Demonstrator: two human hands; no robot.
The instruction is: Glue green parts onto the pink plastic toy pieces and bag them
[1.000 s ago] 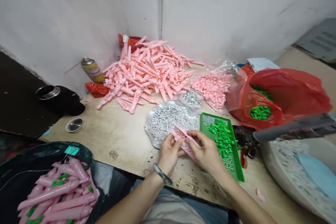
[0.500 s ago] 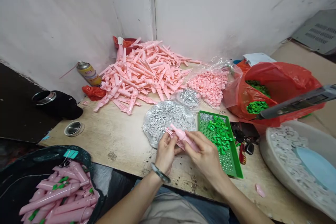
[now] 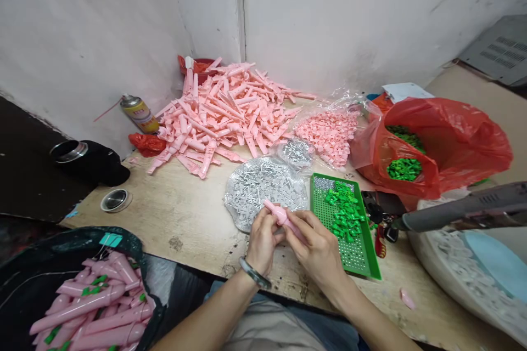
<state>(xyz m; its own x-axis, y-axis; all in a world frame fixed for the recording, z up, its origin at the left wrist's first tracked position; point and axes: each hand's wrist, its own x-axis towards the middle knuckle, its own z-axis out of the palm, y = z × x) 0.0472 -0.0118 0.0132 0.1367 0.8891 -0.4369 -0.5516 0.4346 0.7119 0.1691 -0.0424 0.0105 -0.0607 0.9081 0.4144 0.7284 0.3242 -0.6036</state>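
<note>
Between my two hands is a pink plastic toy part (image 3: 281, 215), long and narrow with a thin tip pointing up and left. My left hand (image 3: 262, 238) pinches it near the tip end, and my right hand (image 3: 315, 244) wraps round its thicker body. Fingers cover much of the part, so its inside is hidden. Just beyond my hands lies a round plastic bag (image 3: 263, 186) spread with grey pieces and metal pins. Close by on the right, a green perforated tray (image 3: 359, 258) bears small green plastic parts (image 3: 346, 211).
A big heap of pink half shells (image 3: 230, 109) stands at the back. Right of it are a bag of small pink pieces (image 3: 329, 134) and a red bag (image 3: 465, 142). A grey screwdriver-like tool (image 3: 461, 211) hangs over a white basin (image 3: 436, 269). Assembled pink pieces (image 3: 94, 307) fill a dark tub.
The pink part has turned slightly in my hands and looks more closed at its tip end. The hanging grey tool has swung lower and toward me.
</note>
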